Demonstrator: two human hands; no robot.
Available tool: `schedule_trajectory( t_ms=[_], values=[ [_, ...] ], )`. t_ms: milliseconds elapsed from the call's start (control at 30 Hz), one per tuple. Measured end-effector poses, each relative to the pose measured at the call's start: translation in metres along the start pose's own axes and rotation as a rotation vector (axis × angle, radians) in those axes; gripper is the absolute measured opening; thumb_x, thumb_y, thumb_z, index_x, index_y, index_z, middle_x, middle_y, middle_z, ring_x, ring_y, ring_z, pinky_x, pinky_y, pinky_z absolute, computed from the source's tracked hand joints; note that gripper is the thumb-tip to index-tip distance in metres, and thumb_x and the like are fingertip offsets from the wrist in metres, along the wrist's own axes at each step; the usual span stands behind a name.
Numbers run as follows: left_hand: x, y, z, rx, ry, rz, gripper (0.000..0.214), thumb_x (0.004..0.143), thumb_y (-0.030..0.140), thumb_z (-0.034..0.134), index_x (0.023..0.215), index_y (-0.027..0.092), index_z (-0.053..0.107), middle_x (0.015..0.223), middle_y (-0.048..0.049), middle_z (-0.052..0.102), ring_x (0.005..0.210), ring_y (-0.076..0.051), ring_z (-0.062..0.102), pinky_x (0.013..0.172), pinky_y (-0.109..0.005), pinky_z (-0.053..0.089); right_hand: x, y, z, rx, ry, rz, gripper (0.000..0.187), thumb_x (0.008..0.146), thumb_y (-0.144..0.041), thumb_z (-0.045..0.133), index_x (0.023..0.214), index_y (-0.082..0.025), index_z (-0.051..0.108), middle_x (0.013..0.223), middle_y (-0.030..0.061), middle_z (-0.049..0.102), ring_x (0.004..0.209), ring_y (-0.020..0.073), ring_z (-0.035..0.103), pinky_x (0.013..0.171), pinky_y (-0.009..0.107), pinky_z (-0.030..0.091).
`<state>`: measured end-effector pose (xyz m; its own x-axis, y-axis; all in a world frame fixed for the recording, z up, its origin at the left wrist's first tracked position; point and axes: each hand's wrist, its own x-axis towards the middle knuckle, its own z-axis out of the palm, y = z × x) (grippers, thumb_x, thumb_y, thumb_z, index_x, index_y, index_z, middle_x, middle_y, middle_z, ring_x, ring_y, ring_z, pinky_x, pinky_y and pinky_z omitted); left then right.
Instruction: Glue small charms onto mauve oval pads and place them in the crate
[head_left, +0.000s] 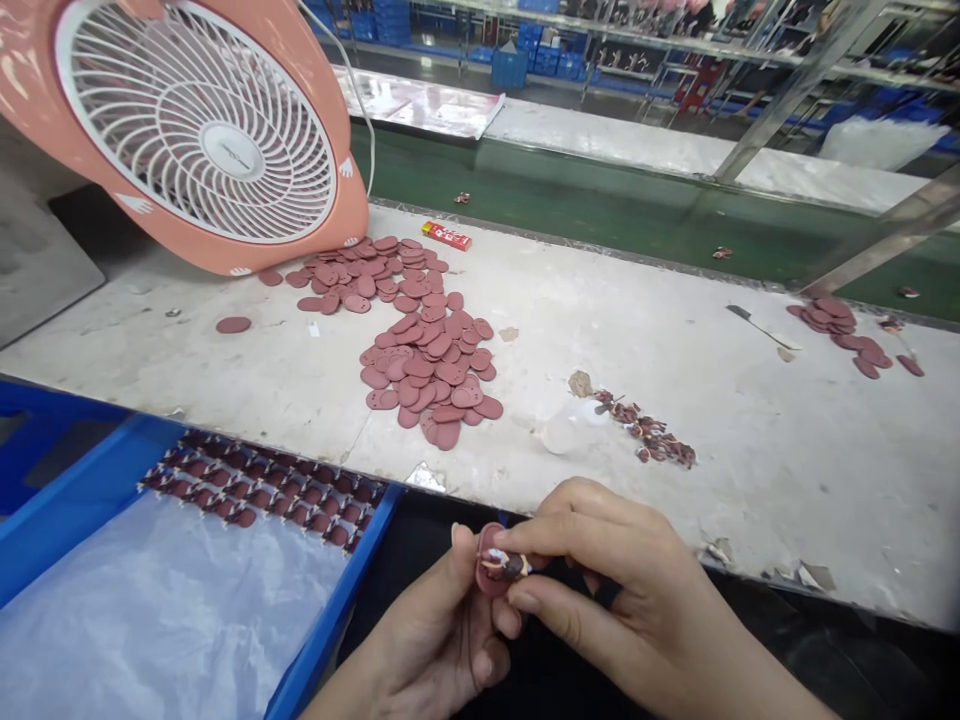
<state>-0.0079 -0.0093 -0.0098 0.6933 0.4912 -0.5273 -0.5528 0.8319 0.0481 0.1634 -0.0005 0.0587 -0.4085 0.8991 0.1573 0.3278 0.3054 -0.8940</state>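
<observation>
Okay, just off the bench's [540, 300] near edge, my left hand [450, 630] has its grip pinching the reddish oval disc [487, 540]; my right hand [622, 580] pinches the small figurine [514, 566] over its face. I'd brace the disc firmly and press evenly, gently.

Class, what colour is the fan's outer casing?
Glossy salmon pink or peach, on the casing; it shows best in the head view.

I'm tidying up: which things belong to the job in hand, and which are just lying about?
Likely the job's:
oval piece in left hand
small figure at right hand
oval pile
loose figures
blue tray

Likely not part of it:
fan
red packet
dark strip
</observation>
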Motion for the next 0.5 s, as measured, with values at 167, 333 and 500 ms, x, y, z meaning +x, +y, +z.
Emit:
schedule_trajectory(
  t_ms=[167, 333, 500],
  values=[
    [-0.004, -0.001, -0.003, 0.260, 0.074, 0.325, 0.044, 0.068, 0.056, 0.077, 0.090, 0.018, 0.075, 0.078, -0.0023, 0.069, 0.060, -0.009, 0.061, 0.041, -0.013, 0.048, -0.002, 0.011, 0.013, -0.310, 0.247, -0.206, 0.017, 0.090, -0.010, 0.064, 0.106, -0.014, 0.068, 0.079, 0.0028, 0.066, 0.071, 0.0131, 0.060, 0.063, 0.023, 0.050],
    [-0.012, 0.000, 0.001, 0.503, 0.296, 0.736, 0.037, 0.056, 0.044, 0.089, 0.078, 0.021, 0.071, 0.065, 0.0042, 0.060, 0.049, -0.005, 0.046, 0.040, -0.014, 0.042, -0.001, 0.027, 0.036, -0.714, 0.388, -0.494, 0.030, 0.082, -0.003, 0.072, 0.111, -0.004, 0.067, 0.074, 0.0071, 0.067, 0.064, 0.0171, 0.056, 0.054, 0.029, 0.047],
    [-0.016, 0.003, 0.003, 0.527, 0.440, 0.836, 0.023, 0.067, 0.038, 0.083, 0.075, 0.019, 0.070, 0.060, 0.0048, 0.058, 0.046, -0.005, 0.045, 0.042, -0.015, 0.042, 0.015, 0.024, 0.051, -0.752, 0.358, -0.554, 0.022, 0.086, -0.009, 0.069, 0.108, -0.005, 0.068, 0.075, 0.0068, 0.071, 0.059, 0.0169, 0.061, 0.047, 0.031, 0.046]
  ],
)
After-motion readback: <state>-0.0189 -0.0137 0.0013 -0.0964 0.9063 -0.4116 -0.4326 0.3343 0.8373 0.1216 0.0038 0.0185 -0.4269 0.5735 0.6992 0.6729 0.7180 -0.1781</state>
